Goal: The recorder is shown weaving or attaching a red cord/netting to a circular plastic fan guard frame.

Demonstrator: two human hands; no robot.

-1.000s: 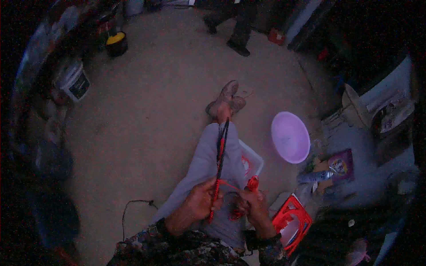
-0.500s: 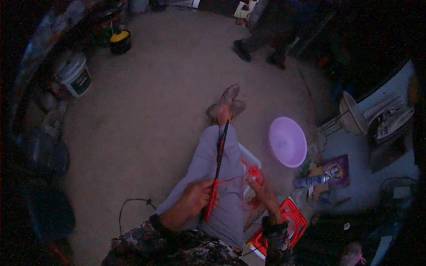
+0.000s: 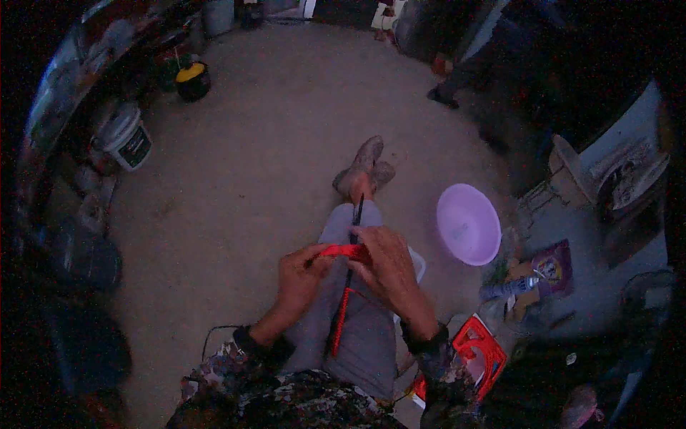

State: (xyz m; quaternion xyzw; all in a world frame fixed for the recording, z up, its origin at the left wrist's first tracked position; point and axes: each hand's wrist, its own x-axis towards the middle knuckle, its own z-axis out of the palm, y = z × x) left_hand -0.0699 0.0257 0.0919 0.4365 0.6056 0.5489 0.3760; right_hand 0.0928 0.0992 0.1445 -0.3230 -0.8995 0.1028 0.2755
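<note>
In dim light, a short red strip (image 3: 339, 250) is stretched between my two hands above my lap. My left hand (image 3: 296, 280) pinches one end of it. My right hand (image 3: 389, 272) is closed on the other end, which its fingers partly hide. Below the hands, a long thin black rod (image 3: 360, 210) lies lengthwise along my grey-trousered legs. Its near part carries a tight red wrapping (image 3: 341, 325). A thin red strand runs from the wrapping toward the right. Whether the right fingers also touch the rod I cannot tell.
Right of my legs are a white container (image 3: 417, 264), a lilac basin (image 3: 468, 224) and a red plastic frame-like object (image 3: 493, 365). A spray can (image 3: 511, 288) and a purple packet (image 3: 552, 268) lie beyond. A white bucket (image 3: 128, 139) stands far left. Someone's dark shoe (image 3: 443, 98) is far right.
My left hand has left the wrapped rod and moved up and left. My right hand has come from beside the white container to over my lap. The other person has moved right.
</note>
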